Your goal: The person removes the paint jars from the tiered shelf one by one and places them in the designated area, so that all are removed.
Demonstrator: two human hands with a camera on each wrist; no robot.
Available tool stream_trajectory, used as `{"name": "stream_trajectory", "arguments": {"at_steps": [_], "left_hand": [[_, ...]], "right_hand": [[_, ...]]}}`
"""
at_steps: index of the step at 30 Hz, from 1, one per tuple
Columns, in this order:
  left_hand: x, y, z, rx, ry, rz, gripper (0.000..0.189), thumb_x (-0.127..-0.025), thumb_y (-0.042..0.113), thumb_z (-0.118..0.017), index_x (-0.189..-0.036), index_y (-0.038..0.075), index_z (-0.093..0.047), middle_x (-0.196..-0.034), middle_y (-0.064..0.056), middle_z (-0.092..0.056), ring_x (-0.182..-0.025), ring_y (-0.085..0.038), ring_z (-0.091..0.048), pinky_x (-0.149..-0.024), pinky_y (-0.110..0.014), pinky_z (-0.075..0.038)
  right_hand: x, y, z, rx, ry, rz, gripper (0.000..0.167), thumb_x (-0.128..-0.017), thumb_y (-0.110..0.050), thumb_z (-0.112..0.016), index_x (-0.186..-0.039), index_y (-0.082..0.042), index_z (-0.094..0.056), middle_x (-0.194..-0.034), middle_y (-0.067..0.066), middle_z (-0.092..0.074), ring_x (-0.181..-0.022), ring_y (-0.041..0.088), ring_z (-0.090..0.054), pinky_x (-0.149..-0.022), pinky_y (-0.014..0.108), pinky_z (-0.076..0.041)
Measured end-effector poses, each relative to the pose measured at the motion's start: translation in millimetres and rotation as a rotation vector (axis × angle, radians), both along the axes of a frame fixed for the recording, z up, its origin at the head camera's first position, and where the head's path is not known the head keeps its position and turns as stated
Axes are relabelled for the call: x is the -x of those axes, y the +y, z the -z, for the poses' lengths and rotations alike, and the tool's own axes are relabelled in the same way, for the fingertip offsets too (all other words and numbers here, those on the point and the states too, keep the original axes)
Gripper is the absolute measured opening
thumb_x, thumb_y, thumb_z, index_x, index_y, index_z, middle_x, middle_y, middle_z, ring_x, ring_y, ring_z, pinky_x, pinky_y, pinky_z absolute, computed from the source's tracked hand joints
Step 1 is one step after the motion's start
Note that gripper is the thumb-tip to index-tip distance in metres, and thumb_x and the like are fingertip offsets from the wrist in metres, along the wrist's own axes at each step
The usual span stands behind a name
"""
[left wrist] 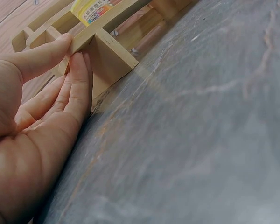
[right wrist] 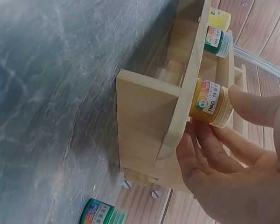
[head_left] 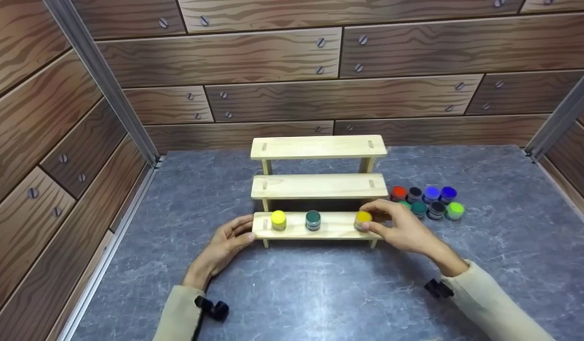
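A three-step wooden rack point(head_left: 320, 186) stands at the middle of the table. My left hand point(head_left: 227, 244) pinches the left end of its lowest step, thumb on the edge and fingers beneath, as the left wrist view shows. At the right end of that step, my right hand point(head_left: 400, 226) holds an ochre-yellow paint jar point(right wrist: 209, 103) between thumb and fingers, its base at the board. A dark green paint jar point(head_left: 313, 220) sits upright mid-step. Further left is a bright yellow paint jar point(head_left: 278, 220), also upright.
Right of the rack, several paint jars stand grouped on the grey table point(head_left: 292, 293), among them a red jar point(head_left: 398, 193), a blue jar point(head_left: 448, 193) and a light green jar point(head_left: 455, 210). Wood-patterned walls point(head_left: 273, 57) enclose the back and sides.
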State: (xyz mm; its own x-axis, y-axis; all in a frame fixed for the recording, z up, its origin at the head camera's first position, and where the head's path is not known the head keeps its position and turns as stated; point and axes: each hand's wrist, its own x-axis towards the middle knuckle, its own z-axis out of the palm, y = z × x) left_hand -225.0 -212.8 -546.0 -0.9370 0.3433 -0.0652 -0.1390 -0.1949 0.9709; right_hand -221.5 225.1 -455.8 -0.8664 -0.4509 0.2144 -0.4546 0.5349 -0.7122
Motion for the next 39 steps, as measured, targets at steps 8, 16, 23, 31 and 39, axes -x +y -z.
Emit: {"name": "stream_trajectory", "arguments": {"at_steps": [8,16,23,31,39], "left_hand": [[0.0,-0.4,0.5,0.000,-0.002,-0.004,0.071,-0.099,0.000,-0.069,-0.158,-0.014,-0.033,-0.156,-0.028,-0.050,-0.124,-0.017,-0.066,-0.109,-0.028,-0.054],[-0.6,-0.4,0.1,0.003,-0.002,-0.002,0.070,-0.100,0.000,-0.069,-0.159,-0.013,-0.033,-0.156,-0.027,-0.050,-0.125,-0.017,-0.066,-0.109,-0.027,-0.054],[-0.5,-0.5,-0.7,0.026,-0.018,-0.002,0.072,-0.100,0.003,-0.070,-0.160,-0.012,-0.033,-0.158,-0.027,-0.048,-0.125,-0.014,-0.063,-0.106,-0.024,-0.054],[-0.1,-0.1,-1.1,0.026,-0.016,-0.002,0.071,-0.100,0.002,-0.070,-0.160,-0.012,-0.033,-0.157,-0.027,-0.049,-0.126,-0.015,-0.064,-0.106,-0.025,-0.055],[0.1,-0.5,-0.4,0.013,-0.011,-0.002,0.071,-0.100,0.001,-0.069,-0.160,-0.013,-0.033,-0.157,-0.026,-0.050,-0.126,-0.015,-0.064,-0.107,-0.025,-0.054]], "right_hand": [[-4.2,13.4,-2.6,0.010,0.009,0.024,0.034,-0.098,-0.013,-0.078,-0.130,-0.001,-0.072,-0.123,0.009,-0.074,-0.109,0.025,-0.071,-0.100,0.045,-0.061],[-6.7,30.4,-5.1,0.005,0.010,0.064,0.036,-0.098,-0.014,-0.079,-0.130,0.001,-0.071,-0.124,0.012,-0.074,-0.113,0.029,-0.071,-0.103,0.048,-0.060],[-7.5,43.5,-4.8,0.006,0.040,0.067,0.035,-0.098,-0.012,-0.078,-0.129,0.002,-0.071,-0.120,0.011,-0.076,-0.109,0.020,-0.072,-0.099,0.032,-0.061],[-9.3,56.8,-3.1,-0.019,-0.002,0.095,0.034,-0.101,-0.013,-0.075,-0.132,0.000,-0.070,-0.123,0.011,-0.075,-0.113,0.025,-0.071,-0.102,0.044,-0.061],[-11.2,66.8,1.5,-0.032,-0.040,0.130,0.037,-0.102,-0.012,-0.074,-0.134,0.004,-0.068,-0.126,0.017,-0.073,-0.115,0.034,-0.071,-0.101,0.032,-0.060]]}}
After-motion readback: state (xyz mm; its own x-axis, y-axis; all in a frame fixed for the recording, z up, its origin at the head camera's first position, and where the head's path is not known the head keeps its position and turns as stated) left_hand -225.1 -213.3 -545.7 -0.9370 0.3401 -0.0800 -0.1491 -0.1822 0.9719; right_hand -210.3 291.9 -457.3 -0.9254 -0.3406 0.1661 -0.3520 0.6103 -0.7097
